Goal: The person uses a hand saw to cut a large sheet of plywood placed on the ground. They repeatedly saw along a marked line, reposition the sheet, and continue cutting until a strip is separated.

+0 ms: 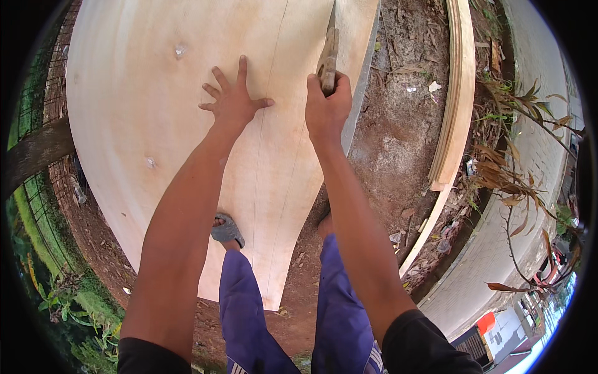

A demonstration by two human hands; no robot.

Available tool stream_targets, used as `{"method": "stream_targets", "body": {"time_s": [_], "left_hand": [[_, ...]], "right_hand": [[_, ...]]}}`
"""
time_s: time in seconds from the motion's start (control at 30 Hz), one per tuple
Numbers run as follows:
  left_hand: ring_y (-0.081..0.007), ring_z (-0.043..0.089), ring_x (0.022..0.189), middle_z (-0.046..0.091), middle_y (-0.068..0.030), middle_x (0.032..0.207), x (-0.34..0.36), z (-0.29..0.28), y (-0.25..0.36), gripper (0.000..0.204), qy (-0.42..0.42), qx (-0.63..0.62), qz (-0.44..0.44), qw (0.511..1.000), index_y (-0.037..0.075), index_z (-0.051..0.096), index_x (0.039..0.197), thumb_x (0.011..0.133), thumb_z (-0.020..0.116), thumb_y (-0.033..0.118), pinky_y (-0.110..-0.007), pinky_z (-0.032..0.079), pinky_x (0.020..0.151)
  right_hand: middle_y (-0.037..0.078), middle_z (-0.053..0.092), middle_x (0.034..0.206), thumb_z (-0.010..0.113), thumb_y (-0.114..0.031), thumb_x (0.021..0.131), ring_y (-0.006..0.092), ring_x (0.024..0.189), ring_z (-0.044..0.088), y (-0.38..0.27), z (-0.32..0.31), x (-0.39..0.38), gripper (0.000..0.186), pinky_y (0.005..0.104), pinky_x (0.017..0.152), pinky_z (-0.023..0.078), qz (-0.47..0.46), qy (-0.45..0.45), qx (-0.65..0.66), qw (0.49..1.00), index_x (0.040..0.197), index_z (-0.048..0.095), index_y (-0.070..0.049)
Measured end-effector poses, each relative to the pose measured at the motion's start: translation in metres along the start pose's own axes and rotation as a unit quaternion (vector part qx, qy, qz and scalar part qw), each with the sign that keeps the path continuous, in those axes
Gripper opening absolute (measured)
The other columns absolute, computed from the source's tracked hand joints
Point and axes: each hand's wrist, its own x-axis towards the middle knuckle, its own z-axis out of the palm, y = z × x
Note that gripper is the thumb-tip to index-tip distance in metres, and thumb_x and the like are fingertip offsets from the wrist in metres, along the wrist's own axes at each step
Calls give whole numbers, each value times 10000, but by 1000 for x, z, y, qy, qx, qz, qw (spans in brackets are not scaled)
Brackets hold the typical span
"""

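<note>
A large pale plywood sheet (143, 118) with pencil lines along its length spreads out below me. My left hand (233, 103) rests on it with fingers spread, beside one of the lines. My right hand (328, 107) is wrapped round the wooden handle of a handsaw (328, 62), near the sheet's right edge. The saw's thin blade points away from me, seen almost edge-on, toward the top of the view. Whether its teeth are in the wood cannot be made out. My sandalled left foot (227, 230) stands on the plywood; the right foot is partly hidden behind my forearm.
Several long wooden boards (458, 106) lie stacked on the dirt at the right, beside a pale wall (548, 93). A branch with dry leaves (507, 168) juts in there. A tree trunk (40, 153) and a wire fence (53, 81) border the left side.
</note>
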Motion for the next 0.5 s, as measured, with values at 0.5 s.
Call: {"method": "stream_targets", "body": {"time_s": [0.5], "left_hand": [[-662,-146,1481,-254,-340,1640,22,4,15,1474,-103,2,2,995,406,-63,1652,614,975,534,-817,226,1105]], "right_hand": [[91,540,586,614,-378,989,186,599,496,-6,17,35,534,408,610,431,118,36,5,992,632,504,3]]}}
